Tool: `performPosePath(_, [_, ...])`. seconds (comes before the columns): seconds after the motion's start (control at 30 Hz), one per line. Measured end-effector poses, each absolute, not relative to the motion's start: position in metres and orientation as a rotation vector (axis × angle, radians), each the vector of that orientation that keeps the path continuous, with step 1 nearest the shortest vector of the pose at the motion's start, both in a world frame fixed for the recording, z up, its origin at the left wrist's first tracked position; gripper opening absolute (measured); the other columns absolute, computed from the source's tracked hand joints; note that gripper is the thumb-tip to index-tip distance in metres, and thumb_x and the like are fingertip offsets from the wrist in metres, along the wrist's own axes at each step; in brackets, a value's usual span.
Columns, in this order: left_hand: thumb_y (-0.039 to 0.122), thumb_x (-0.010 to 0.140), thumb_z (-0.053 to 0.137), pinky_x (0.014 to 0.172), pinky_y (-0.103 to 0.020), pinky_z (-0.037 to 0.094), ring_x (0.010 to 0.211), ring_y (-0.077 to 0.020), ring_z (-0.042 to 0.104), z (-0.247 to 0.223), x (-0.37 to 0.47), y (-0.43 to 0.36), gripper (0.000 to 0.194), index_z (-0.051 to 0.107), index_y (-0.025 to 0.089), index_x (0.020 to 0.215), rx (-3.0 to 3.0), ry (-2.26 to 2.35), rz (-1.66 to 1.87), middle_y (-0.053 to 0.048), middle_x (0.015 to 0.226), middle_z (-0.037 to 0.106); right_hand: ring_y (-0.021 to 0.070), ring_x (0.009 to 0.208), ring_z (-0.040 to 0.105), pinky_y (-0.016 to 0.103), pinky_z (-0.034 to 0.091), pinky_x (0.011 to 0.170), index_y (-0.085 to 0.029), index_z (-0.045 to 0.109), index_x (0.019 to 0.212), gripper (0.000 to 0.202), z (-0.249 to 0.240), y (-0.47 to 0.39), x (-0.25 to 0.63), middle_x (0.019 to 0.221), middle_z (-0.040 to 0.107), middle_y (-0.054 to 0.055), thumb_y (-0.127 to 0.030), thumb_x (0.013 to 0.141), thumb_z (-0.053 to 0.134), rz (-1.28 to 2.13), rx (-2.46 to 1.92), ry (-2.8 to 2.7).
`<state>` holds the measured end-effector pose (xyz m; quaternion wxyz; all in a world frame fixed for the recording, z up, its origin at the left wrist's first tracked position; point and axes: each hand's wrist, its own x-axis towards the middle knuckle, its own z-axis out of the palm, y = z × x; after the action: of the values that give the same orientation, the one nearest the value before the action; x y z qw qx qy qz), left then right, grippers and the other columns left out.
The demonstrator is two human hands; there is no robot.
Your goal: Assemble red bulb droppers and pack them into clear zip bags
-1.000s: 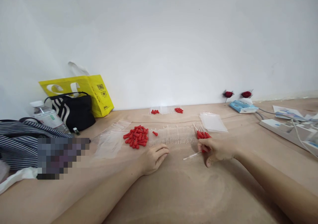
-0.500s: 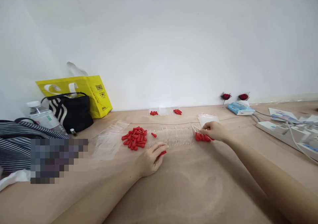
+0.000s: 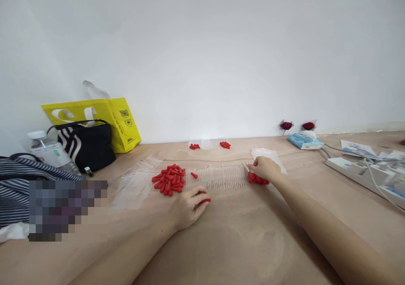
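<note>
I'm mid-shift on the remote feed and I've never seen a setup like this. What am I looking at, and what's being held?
There's no machine here: these are a person's two bare hands, filmed from a camera worn on the head, looking forward and down. The left hand holds a red bulb between thumb and fingers. The right hand is at the red-ended tubes; whether it grips one is hard to tell. On the table, a row of thin clear tubes lies between those and a pile of red bulbs. Clear plastic bags lie farther left.
</note>
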<state>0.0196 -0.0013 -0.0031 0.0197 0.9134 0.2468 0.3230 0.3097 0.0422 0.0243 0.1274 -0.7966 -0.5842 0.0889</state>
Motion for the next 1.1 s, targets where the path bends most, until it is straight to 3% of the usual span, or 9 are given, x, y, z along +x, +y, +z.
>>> performPosePath(0.1, [0.020,0.082,0.048,0.065,-0.027,0.046,0.070,-0.0146,0.055,-0.001,0.020,-0.001,0.015,0.062,0.019,0.087,2.876,0.788,0.981,-0.004,0.076,0.060,0.0205,0.077,0.061,0.026,0.039,0.055,-0.023,0.065,0.078,0.024,0.026,0.039,0.299,0.086,0.066,0.006,-0.041,0.071,0.051,0.215,-2.262,-1.767])
performPosePath(0.2, [0.021,0.084,0.046,0.063,-0.025,0.045,0.068,-0.0138,0.055,-0.003,0.019,0.000,0.016,0.061,0.018,0.089,2.859,0.790,0.974,-0.004,0.076,0.060,0.0205,0.076,0.061,0.026,0.039,0.055,-0.022,0.065,0.074,0.017,0.022,0.037,0.289,0.083,0.067,0.006,-0.034,0.069,0.053,0.189,-2.265,-1.800])
performPosePath(0.43, [0.021,0.085,0.045,0.064,-0.024,0.047,0.070,-0.0131,0.056,-0.006,0.019,0.001,0.019,0.059,0.017,0.097,2.782,0.841,1.000,-0.004,0.083,0.059,0.0254,0.078,0.061,0.031,0.042,0.059,-0.018,0.066,0.077,0.019,0.018,0.037,0.279,0.086,0.066,0.012,-0.029,0.070,0.052,0.121,-2.355,-1.816])
performPosePath(0.67, [0.020,0.084,0.046,0.061,-0.024,0.046,0.067,-0.0124,0.054,-0.003,0.020,0.000,0.015,0.059,0.016,0.090,2.763,0.861,0.948,-0.004,0.080,0.056,0.0271,0.081,0.061,0.034,0.043,0.064,-0.014,0.065,0.084,0.022,0.021,0.041,0.272,0.091,0.064,0.017,-0.024,0.069,0.053,0.120,-2.401,-1.825])
performPosePath(1.1, [0.021,0.083,0.047,0.065,-0.025,0.046,0.070,-0.0134,0.055,-0.003,0.019,0.001,0.014,0.060,0.018,0.089,2.761,0.877,0.891,-0.004,0.081,0.057,0.0260,0.075,0.062,0.033,0.042,0.061,-0.014,0.065,0.077,0.021,0.029,0.050,0.271,0.080,0.066,0.014,-0.028,0.063,0.058,0.256,-2.428,-1.761])
